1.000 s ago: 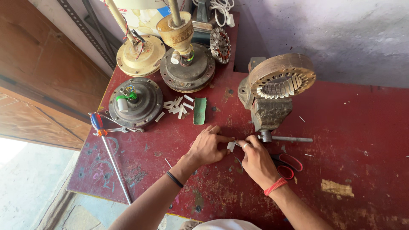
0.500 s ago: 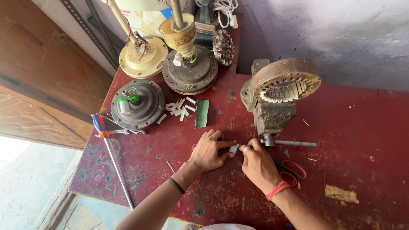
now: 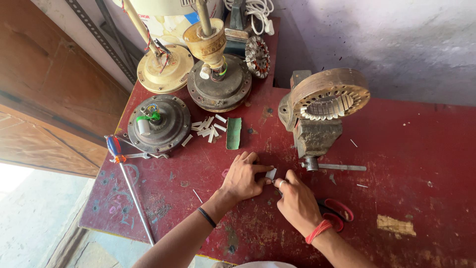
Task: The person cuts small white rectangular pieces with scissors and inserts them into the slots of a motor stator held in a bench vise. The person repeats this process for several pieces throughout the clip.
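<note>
My left hand [image 3: 243, 176] and my right hand [image 3: 296, 201] meet over the red workbench [image 3: 406, 164], both pinching a small white paper strip [image 3: 271, 173] between their fingertips. The left wrist wears a black band, the right a red thread. Just beyond the hands a bench vise [image 3: 313, 134] clamps a round fan stator [image 3: 329, 97] with white strips in its slots. Red-handled scissors [image 3: 339, 212] lie right beside my right hand.
A pile of white paper strips [image 3: 207, 129] and a green sheet [image 3: 233, 133] lie past my left hand. Fan motor housings [image 3: 158, 124] [image 3: 218, 87] [image 3: 164, 69] stand at the back left. A screwdriver [image 3: 126, 181] lies along the bench's left edge.
Both hands stay together on the small white strip, with only slight finger shifts. The camera view has moved a little.
</note>
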